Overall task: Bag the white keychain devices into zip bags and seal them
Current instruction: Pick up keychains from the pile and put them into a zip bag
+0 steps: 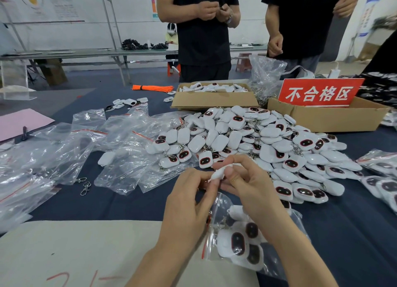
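One white keychain device (218, 175) in the pinch grip of left hand (189, 203) and right hand (249, 185)

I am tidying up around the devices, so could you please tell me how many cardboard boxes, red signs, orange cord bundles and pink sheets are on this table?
Cardboard boxes: 2
Red sign: 1
Orange cord bundle: 1
Pink sheet: 1
Total: 5
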{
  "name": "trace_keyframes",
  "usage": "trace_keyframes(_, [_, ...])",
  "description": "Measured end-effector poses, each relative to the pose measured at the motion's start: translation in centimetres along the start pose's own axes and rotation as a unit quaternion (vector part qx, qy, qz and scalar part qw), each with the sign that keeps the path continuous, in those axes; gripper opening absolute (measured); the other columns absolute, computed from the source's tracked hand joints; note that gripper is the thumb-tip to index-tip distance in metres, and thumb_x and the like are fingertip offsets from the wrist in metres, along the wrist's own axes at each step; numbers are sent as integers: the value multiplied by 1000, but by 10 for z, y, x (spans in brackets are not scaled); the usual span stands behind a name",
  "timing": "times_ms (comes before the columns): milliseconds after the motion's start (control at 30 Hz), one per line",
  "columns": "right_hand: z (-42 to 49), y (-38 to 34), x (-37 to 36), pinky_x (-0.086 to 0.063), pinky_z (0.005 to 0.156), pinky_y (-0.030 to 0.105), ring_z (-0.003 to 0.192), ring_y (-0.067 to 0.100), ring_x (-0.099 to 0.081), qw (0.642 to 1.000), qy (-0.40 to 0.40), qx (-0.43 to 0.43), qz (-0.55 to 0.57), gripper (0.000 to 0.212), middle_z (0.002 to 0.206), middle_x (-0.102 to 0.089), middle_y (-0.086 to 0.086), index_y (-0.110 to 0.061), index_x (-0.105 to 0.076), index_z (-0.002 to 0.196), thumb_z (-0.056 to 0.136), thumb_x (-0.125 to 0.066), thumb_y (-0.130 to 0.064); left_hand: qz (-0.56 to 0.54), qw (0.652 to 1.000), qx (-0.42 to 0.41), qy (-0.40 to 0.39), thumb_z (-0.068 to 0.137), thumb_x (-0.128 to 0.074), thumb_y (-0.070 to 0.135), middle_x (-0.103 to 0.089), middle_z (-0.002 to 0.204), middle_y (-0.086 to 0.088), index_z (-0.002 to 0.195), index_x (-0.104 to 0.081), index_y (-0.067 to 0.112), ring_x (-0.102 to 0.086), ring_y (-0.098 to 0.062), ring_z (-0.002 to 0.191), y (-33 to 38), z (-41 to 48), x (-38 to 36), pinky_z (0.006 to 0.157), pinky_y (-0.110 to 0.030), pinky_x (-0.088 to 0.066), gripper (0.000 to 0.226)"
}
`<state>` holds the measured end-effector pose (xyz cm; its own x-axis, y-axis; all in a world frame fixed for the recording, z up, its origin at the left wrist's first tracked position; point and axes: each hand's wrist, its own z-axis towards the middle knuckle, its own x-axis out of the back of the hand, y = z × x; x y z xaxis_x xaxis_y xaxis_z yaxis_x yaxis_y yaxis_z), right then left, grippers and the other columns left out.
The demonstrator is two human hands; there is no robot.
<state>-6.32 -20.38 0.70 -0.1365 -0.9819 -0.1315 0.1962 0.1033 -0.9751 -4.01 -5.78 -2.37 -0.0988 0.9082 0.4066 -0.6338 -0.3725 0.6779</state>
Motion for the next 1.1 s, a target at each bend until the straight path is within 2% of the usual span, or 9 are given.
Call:
trace_keyframes(167, [0,1,-2,-58,76,20,90,20,-75,1000,2,-8,25,17,95,-77,7,-8,-62,97,102,-47,0,25,999,-28,9,100,-57,39,-57,90,18,105,-66,34,-57,-6,86,1,1,0,69,-17,-43,12])
trace_keyframes(300, [-2,-1,-4,-58,89,26,104,22,-72,995,6,-38,88,13,110,-75,10,-6,-63,106,100,-52,-7,51,997,-49,33,100,-54,37,-56,94,18,110,-68,28,-56,-5,90,-3,2,0,72,-23,-45,19])
trace_keyframes(433, [-3,-4,-11,-56,96,31,112,26,-69,971,9,-84,222,30,116,-71,19,-12,-65,123,96,-54,-4,90,988,-115,56,98,-57,32,-52,101,17,110,-65,27,-53,-7,93,-6,4,1,78,-15,-43,15])
trace_keyframes(500, [-4,-7,-10,-56,95,34,111,28,-69,966,3,-88,242,38,109,-73,19,-12,-61,129,98,-48,4,49,995,-83,31,96,-58,37,-52,105,19,110,-61,34,-54,-4,95,-6,3,2,78,-13,-42,14])
trace_keyframes(567, [-5,-9,-6,-57,94,34,108,25,-71,972,-3,-89,218,42,105,-75,14,-14,-61,130,99,-45,8,-48,999,3,-8,95,-59,47,-59,103,17,113,-60,42,-59,-7,91,-3,1,1,73,-12,-42,19])
trace_keyframes(633, [-6,-9,-4,-56,97,34,111,21,-70,988,-19,-84,125,43,113,-75,6,-20,-62,130,100,-45,7,-121,990,69,-19,94,-58,53,-64,96,13,115,-60,45,-61,-10,82,-2,1,-1,65,-11,-43,23])
trace_keyframes(767, [-9,-9,-7,-49,102,20,115,-1,-64,995,-51,-41,-74,47,119,-72,-15,-34,-59,131,102,-46,1,-147,984,99,-5,95,-59,48,-68,88,11,107,-63,43,-60,-5,71,-4,3,-3,61,-10,-42,14])
trace_keyframes(967, [-7,-9,-7,-48,107,28,118,5,-63,994,-28,-15,-102,46,122,-71,-6,-23,-62,133,101,-46,6,-183,974,131,23,92,-63,46,-69,86,13,95,-64,41,-62,-3,76,2,3,-6,66,-12,-45,7])
trace_keyframes(1100, [-5,-8,-5,-49,102,20,114,2,-65,993,-41,-3,-110,47,119,-72,-7,-28,-61,131,101,-46,5,-192,972,136,6,91,-62,45,-68,89,14,100,-63,45,-60,-2,75,2,4,-2,68,-11,-45,9])
